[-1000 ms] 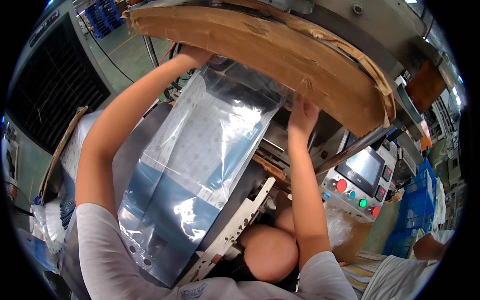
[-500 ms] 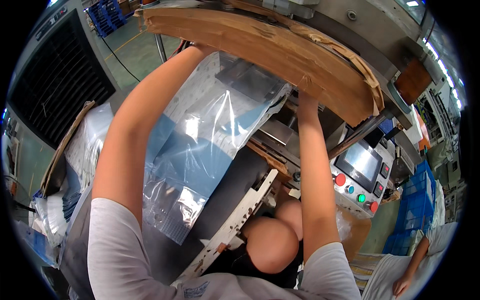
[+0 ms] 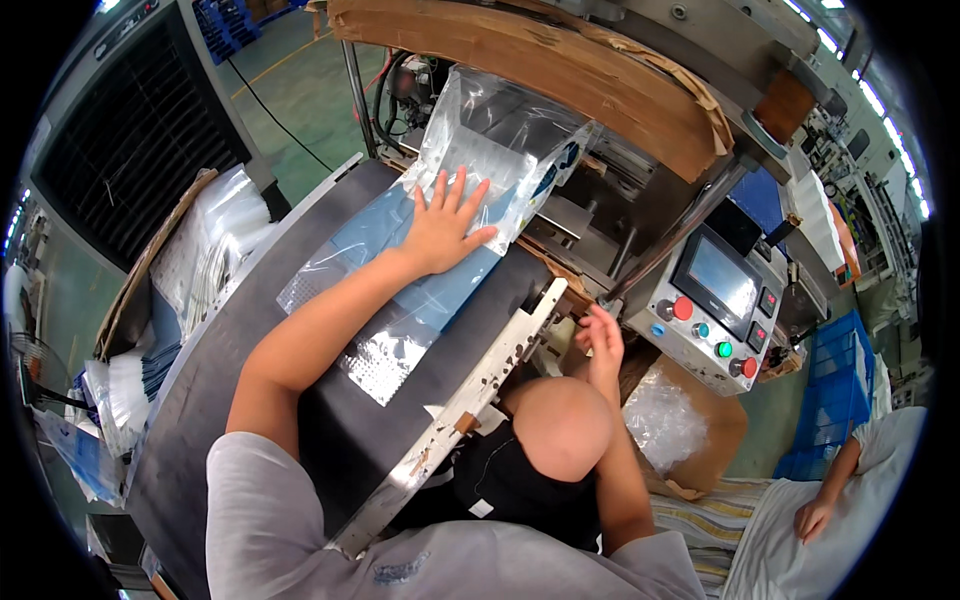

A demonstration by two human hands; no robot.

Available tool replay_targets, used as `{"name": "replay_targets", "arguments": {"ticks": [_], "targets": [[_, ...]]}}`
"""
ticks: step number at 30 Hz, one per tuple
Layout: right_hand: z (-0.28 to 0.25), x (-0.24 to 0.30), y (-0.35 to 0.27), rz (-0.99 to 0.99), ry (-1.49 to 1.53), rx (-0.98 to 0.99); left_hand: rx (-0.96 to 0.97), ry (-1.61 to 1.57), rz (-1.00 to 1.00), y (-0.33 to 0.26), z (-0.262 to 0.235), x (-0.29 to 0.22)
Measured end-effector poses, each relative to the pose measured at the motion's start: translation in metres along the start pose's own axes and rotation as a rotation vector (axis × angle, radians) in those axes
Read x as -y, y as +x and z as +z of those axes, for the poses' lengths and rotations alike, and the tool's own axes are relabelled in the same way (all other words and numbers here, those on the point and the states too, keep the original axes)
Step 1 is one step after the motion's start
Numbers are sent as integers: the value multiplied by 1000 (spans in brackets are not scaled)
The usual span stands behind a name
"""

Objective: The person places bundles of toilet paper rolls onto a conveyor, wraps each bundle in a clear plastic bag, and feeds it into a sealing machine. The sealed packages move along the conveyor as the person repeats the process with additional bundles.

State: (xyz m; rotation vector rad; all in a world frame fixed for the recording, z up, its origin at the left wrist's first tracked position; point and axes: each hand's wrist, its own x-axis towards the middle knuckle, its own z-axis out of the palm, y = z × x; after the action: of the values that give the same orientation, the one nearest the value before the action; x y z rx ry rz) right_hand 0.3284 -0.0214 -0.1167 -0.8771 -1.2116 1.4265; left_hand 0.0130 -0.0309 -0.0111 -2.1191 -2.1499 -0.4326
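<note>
My left hand (image 3: 445, 228) lies flat with fingers spread on a plastic bag (image 3: 370, 230), blue at the near part and clear toward the far end. The bag rests on a dark worktable (image 3: 230, 400), its far end reaching under the brown-covered bar of a machine. Beside the table's right edge, above my knee, my right hand (image 3: 602, 342) is raised with loosely bent fingers apart and nothing visible in it. Closest to it are the white metal rail (image 3: 465, 400) and the control box (image 3: 690, 330).
The brown-covered machine bar (image 3: 530, 65) spans the far side. A cardboard box (image 3: 735, 425) holding clear plastic (image 3: 665, 420) stands at the right, near blue crates (image 3: 830, 390). More bags (image 3: 205, 245) are piled at the left. Another person's hand (image 3: 812, 520) shows at lower right.
Both hands have come out from under the machine bar. My left hand now presses on the bag; my right has dropped back beside the table edge. The bag sits farther away and more of the table shows.
</note>
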Motion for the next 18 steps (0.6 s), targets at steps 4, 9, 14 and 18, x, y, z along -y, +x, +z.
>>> {"name": "replay_targets", "arguments": {"ticks": [4, 9, 14, 18], "targets": [[-5, -9, -9, 20, -21, 25, 15, 2, -23, -2, -5, 0], [-18, -43, -5, 29, -146, 115, 19, 16, -21, -3, -5, 1], [-20, -54, -8, 99, -293, 243, 9, 7, -12, -2, -5, 3], [-20, -57, -5, 131, -273, 287, 13, 6, -13, -2, -6, 0]]}}
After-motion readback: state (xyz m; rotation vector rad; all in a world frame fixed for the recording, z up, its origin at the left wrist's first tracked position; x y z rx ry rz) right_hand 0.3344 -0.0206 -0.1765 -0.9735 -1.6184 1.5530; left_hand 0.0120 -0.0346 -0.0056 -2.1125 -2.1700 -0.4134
